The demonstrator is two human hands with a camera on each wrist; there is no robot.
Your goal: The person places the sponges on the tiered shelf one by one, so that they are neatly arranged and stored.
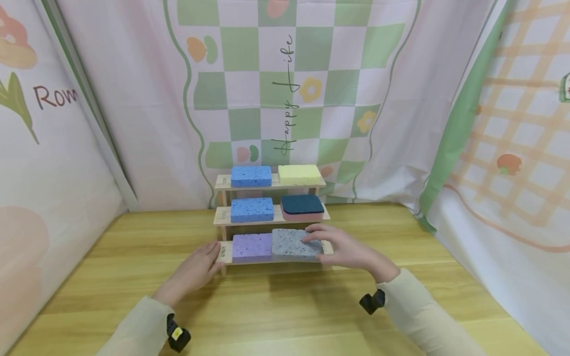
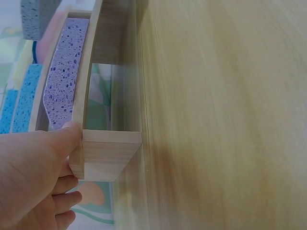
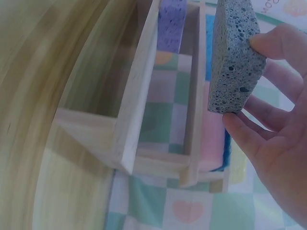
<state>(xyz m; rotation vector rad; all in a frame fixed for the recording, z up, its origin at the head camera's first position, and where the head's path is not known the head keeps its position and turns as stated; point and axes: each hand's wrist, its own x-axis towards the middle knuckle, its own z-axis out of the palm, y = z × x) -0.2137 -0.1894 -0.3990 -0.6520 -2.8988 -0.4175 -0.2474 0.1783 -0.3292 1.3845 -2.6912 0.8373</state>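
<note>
A grey speckled sponge (image 1: 291, 243) is gripped by my right hand (image 1: 345, 249). The right wrist view shows the sponge (image 3: 235, 57) held off the wooden rack (image 3: 139, 91), over its lowest tier. To its left a purple sponge (image 1: 252, 247) lies on that tier, seen in the left wrist view between the two rails. My left hand (image 1: 198, 267) pinches the left end of the lowest tier. In the left wrist view its thumb (image 2: 67, 139) lies against the rail, with the other fingers curled below.
A blue sponge (image 1: 251, 210) and a pink sponge with a dark scouring top (image 1: 302, 207) occupy the middle tier. Above them sit another blue sponge (image 1: 251, 176) and a yellow sponge (image 1: 299, 175). The rack stands on a wood-grain table (image 1: 276, 316) before a patterned curtain (image 1: 249, 49).
</note>
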